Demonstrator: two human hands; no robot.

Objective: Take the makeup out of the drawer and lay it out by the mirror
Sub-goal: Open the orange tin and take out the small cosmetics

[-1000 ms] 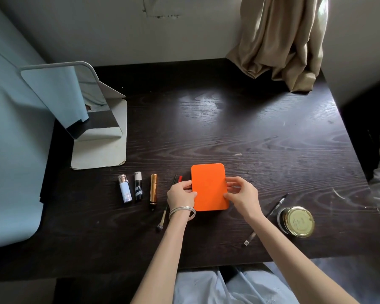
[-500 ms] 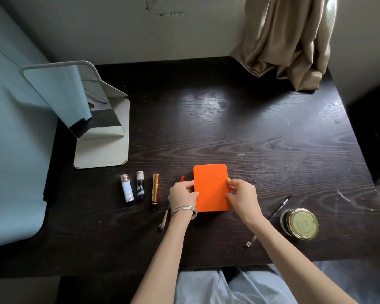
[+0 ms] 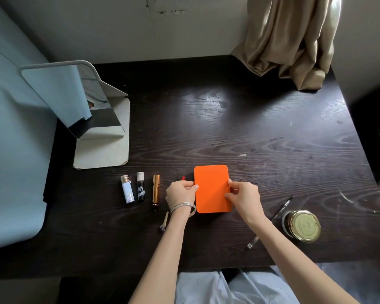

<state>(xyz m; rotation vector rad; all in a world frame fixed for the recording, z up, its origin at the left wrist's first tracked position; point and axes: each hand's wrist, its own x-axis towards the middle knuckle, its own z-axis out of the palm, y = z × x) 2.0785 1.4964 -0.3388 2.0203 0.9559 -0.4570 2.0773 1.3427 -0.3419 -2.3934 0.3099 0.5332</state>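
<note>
Laid out so far, in a row toward the front edge of the tabletop, just in front of the mirror, which stands near the left edge:

1. Pale blue tube with a metallic cap, lying flat.
2. Black-and-white tube, just beside it.
3. Gold tube, next in line.
4. Small brush, mostly hidden under the left wrist; a red-tipped end shows beyond the hand, and I cannot tell whether both belong to one item.
5. Orange compact case, flat on the wood at the right end of the row. The left hand pinches its left edge, the right hand its right edge, fingers curled onto the case.

Lying apart, toward the front right corner: a slim dark pen-like item and a gold-lidded jar, neither aligned with the row.

Status, by my reckoning: well advanced. The case is being squared into place; the pen-like item and jar probably still need bringing into line. The drawer is out of sight, so what remains inside cannot be told.
</note>
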